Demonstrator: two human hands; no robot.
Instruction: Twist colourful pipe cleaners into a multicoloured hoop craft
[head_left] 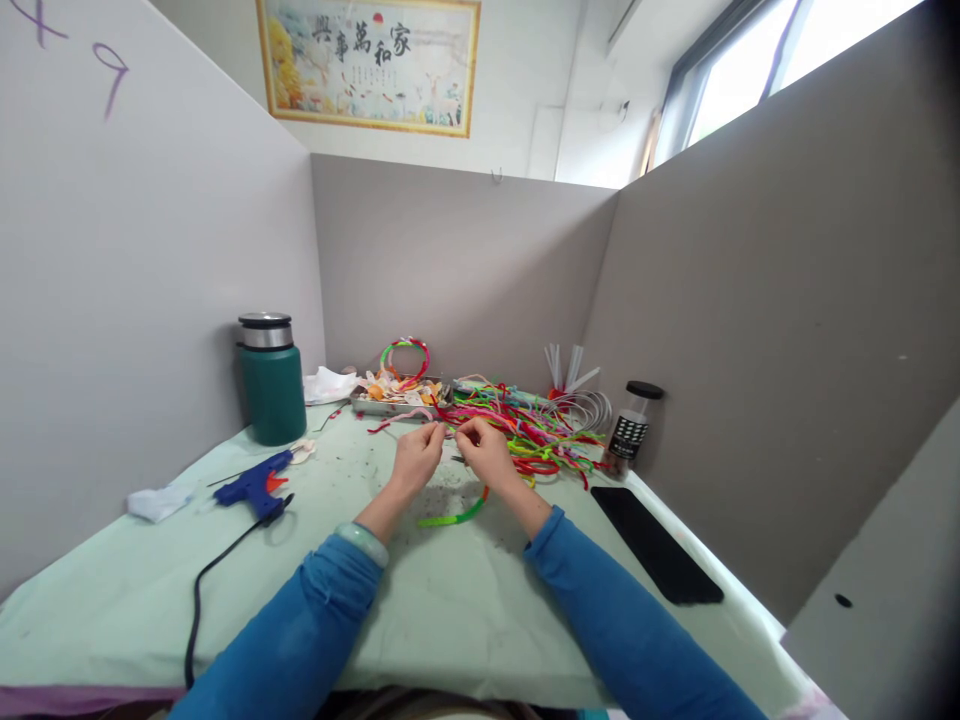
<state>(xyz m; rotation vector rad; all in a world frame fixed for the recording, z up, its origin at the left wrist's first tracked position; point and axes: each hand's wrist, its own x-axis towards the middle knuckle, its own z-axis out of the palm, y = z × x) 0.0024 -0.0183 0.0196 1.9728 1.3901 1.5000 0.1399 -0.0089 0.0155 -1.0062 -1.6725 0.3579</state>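
Observation:
My left hand and my right hand are raised close together over the middle of the table, fingers pinched. A pink fuzzy strip reaches the fingertips of my left hand from the left. What my right fingers hold is too small to make out. A green and orange fuzzy strip curves on the cloth below my hands, its upper end near my right wrist. Behind my hands lies a heap of colourful fuzzy strips.
A blue glue gun with a black cord and a green bottle stand left. Behind are a metal tray of small pieces and a colourful ring. At right are a jar and a black flat object.

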